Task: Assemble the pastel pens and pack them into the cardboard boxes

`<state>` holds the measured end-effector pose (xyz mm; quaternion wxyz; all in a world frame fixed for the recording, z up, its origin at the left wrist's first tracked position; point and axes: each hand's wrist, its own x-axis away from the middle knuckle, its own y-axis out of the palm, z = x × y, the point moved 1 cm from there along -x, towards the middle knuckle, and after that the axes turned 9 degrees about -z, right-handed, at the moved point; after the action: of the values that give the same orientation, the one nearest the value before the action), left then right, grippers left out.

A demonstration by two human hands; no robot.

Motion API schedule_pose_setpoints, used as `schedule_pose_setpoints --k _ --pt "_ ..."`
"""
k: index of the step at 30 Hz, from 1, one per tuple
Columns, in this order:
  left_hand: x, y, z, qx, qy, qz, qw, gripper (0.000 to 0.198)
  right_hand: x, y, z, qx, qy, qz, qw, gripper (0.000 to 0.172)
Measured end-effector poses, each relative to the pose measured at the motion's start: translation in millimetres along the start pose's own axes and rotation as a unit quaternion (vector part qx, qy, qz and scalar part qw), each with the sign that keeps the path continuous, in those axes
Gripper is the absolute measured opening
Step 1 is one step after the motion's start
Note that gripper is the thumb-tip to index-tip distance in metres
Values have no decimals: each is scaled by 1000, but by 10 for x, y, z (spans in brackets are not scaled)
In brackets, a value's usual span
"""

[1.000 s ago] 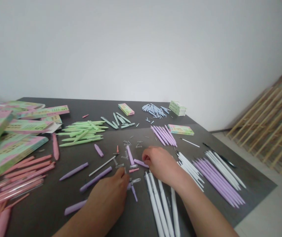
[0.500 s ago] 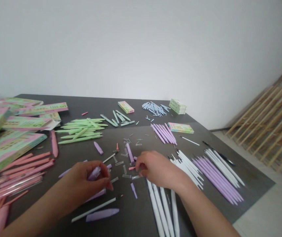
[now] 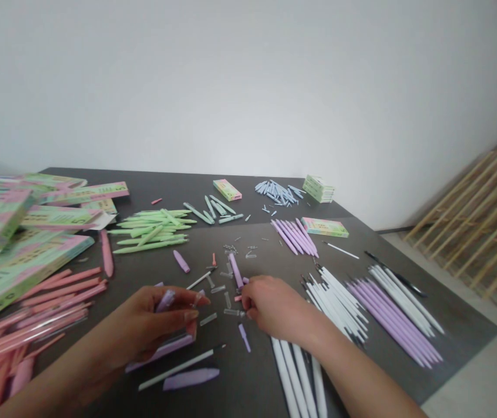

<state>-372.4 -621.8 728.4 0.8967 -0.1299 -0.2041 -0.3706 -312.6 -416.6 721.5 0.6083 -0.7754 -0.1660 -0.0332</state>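
My left hand (image 3: 150, 322) is closed around a short purple pen part (image 3: 165, 301). Near its thumb and forefinger a small clear piece (image 3: 198, 298) shows. My right hand (image 3: 278, 305) reaches down among small clear plastic tubes (image 3: 208, 319), its fingers pinched; whatever is between them is hidden. A purple barrel (image 3: 235, 270) lies just beyond those fingers. Below the left hand are a longer purple barrel (image 3: 161, 352), a white refill with a dark tip (image 3: 181, 367) and a purple pen piece (image 3: 191, 378). A thin purple part (image 3: 244, 338) lies between the hands.
Flattened cartons (image 3: 26, 276) and pink pen parts (image 3: 63, 286) cover the left side. Green pens (image 3: 152, 229) lie behind. White refills (image 3: 338, 302) and purple barrels (image 3: 392, 322) are at right. Blue parts (image 3: 277, 191) and stacked boxes (image 3: 318, 188) are at the back.
My left hand's fingers have straightened, and a clear piece now shows near their tips. The right hand stays at the small parts, its fingers lower. The whole view has shifted slightly.
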Motion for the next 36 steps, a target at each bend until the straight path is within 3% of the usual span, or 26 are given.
schedule_pose_setpoints --k 7,12,17,23,29,36 --pt "-108 -173 -44 -215 47 6 975 31 45 -217 176 -117 30 104 987 8" --pt "-152 -210 -76 -272 37 11 962 33 -3 -219 291 -143 48 141 978 21" --pt "-189 -183 -135 -300 31 33 953 33 -72 -113 225 -91 6 123 988 16" --pt "-201 -227 -147 -318 41 31 947 36 -118 -94 228 -59 21 153 986 14" --pt "-168 -233 -113 -299 48 24 953 42 -91 -154 266 -135 4 226 965 35" --pt "-158 -216 -95 -253 57 -2 966 41 -76 -140 218 -200 -5 215 956 25"
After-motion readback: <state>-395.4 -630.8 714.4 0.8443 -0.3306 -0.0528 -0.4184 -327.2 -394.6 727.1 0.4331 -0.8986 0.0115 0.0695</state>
